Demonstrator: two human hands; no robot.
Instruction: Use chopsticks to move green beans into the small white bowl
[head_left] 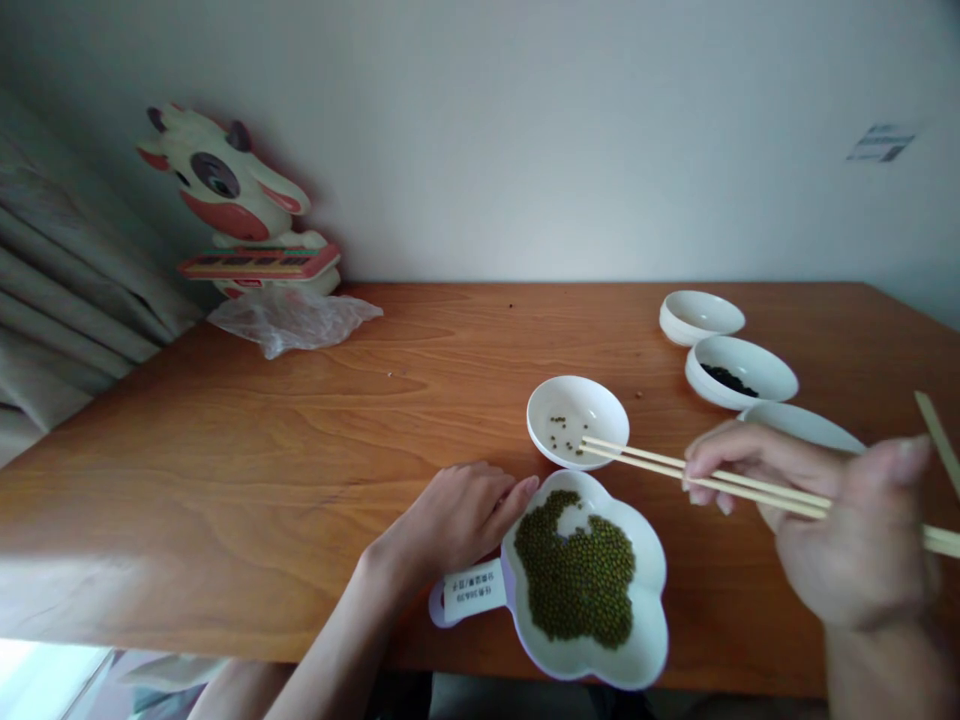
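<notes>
My right hand [840, 520] holds a pair of wooden chopsticks [675, 467]. Their tips reach over the rim of a small white bowl [600, 400] that has several green beans in it. Just in front stands a white flower-shaped dish [645, 560] with a labelled handle [469, 592], filled with many green mung beans [577, 580]. My left hand [457, 515] rests on the table, fingers curled and touching the left rim of that dish.
Three more white bowls stand at the right: an empty one [701, 315], one with dark beans [742, 370], and one [806, 425] partly hidden by my right hand. A cow toy [236, 205] and a plastic bag [292, 318] sit at the table's far left.
</notes>
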